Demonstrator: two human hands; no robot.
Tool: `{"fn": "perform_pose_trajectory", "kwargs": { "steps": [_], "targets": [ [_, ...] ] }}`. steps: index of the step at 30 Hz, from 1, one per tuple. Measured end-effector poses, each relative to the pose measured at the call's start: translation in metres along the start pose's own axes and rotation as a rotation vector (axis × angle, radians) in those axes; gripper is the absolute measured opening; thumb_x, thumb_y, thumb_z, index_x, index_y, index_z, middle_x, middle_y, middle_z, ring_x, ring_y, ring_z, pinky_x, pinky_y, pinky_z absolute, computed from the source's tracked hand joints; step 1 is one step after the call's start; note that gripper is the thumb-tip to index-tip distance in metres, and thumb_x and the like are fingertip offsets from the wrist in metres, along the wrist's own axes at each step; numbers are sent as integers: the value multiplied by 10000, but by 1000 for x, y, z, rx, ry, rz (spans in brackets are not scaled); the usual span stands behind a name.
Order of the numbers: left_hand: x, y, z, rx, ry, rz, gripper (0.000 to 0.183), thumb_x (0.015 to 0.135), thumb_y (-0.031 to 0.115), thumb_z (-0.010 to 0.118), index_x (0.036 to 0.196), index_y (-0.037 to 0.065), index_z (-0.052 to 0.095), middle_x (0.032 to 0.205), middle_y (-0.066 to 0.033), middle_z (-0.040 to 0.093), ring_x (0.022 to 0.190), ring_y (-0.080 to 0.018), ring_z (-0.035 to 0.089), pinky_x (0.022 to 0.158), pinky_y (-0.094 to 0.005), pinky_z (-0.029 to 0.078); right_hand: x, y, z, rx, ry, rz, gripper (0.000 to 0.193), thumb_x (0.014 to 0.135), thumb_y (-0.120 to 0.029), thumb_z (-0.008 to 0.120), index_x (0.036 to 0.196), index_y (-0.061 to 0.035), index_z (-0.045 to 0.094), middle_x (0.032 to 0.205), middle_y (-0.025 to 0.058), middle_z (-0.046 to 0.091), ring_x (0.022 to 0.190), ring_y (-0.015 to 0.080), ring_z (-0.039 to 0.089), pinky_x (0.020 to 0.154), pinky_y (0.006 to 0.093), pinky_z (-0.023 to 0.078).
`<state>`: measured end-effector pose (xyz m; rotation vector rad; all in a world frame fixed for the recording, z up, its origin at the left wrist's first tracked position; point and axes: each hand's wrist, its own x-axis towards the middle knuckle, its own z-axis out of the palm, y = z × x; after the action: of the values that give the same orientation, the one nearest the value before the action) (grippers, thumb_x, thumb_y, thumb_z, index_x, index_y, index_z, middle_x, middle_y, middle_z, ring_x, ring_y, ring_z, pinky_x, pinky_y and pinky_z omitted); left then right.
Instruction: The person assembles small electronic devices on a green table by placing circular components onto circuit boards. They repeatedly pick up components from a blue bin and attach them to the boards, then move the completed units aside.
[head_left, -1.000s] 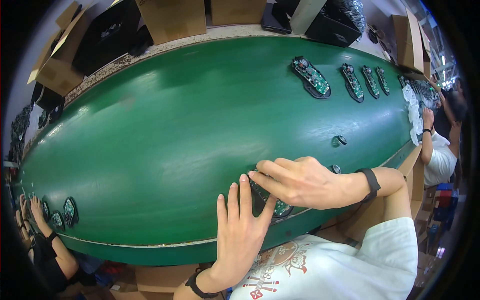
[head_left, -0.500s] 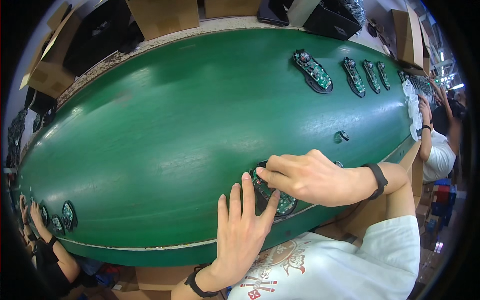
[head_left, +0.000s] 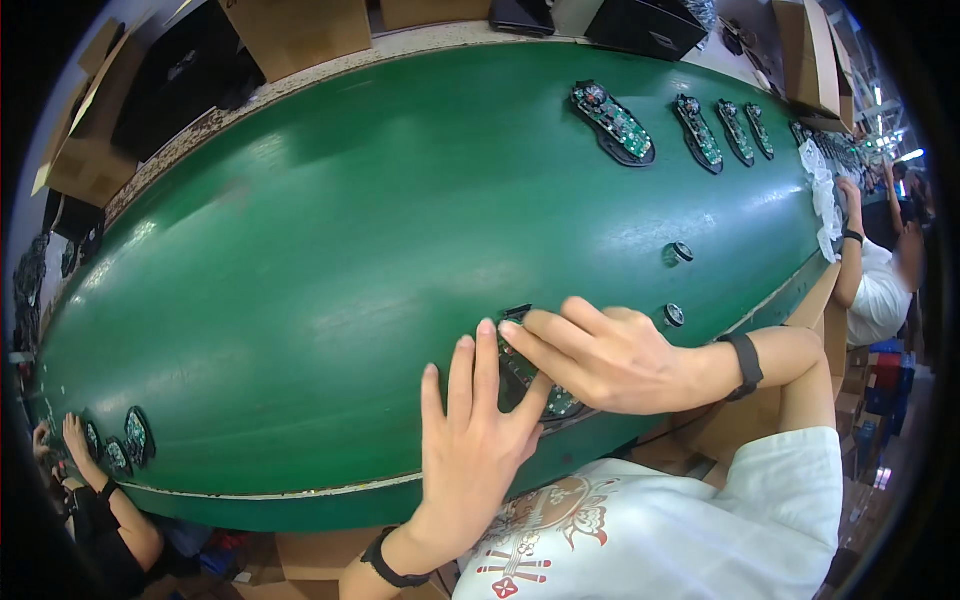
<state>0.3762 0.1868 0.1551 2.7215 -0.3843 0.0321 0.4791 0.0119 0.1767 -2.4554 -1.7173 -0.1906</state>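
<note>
A green circuit board in a black housing (head_left: 564,403) lies at the near edge of the green work surface, mostly covered by my hands. My left hand (head_left: 470,425) has its fingers stretched out and spread; its index fingertip and thumb touch the left and near parts of the unit. From the right, my right hand (head_left: 618,360) reaches over the unit. Its fingers are bent and drawn together at the unit's far end, and whatever they pinch is hidden. To the right of that hand stand two small round black parts (head_left: 680,253), one nearer my wrist.
Several similar board units (head_left: 615,125) lie in a row at the far right. A white plastic sheet (head_left: 820,195) is beside another person on the right. More units (head_left: 138,436) lie near another person's hands at the far left. Cardboard boxes (head_left: 300,35) line the far edge.
The view has shifted slightly. My right hand's fingers have shifted a little over the unit's far end, and the nearer round part is now uncovered. My left hand stays spread beside the unit.
</note>
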Motion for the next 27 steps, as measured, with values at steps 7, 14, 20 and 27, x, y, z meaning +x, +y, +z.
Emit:
{"fn": "perform_pose_trajectory", "kwargs": {
  "steps": [7,14,20,27],
  "targets": [
    [4,-7,-10,76,-20,-71,649,677,298,846,1290,353,636,1367,-163,518,1162,-310,533,1036,-620,404,3,12,-12,128,3,102,450,733,-90,700,1171,11,669,1073,66,622,876,179,579,506,258,511],
    [-22,1,-2,219,-38,-272,709,730,280,841,1372,435,583,1309,-167,490,1113,-329,501,1060,-658,343,-31,7,1,373,22,288,335,717,-77,787,1044,-87,716,972,0,634,792,164,567,463,288,452],
    [-24,0,5,218,-63,-276,704,738,301,838,1375,451,580,1325,-168,470,1104,-328,503,1075,-671,314,-26,4,21,496,86,309,201,769,-124,784,958,-104,720,910,-16,600,782,155,540,426,293,412],
    [-23,-5,13,281,-34,-239,668,734,368,812,1351,499,592,1215,-147,530,986,-279,536,1064,-691,338,-19,7,25,530,57,307,214,737,-134,846,932,-110,761,879,-16,643,736,153,548,451,276,437]
  ]
}}
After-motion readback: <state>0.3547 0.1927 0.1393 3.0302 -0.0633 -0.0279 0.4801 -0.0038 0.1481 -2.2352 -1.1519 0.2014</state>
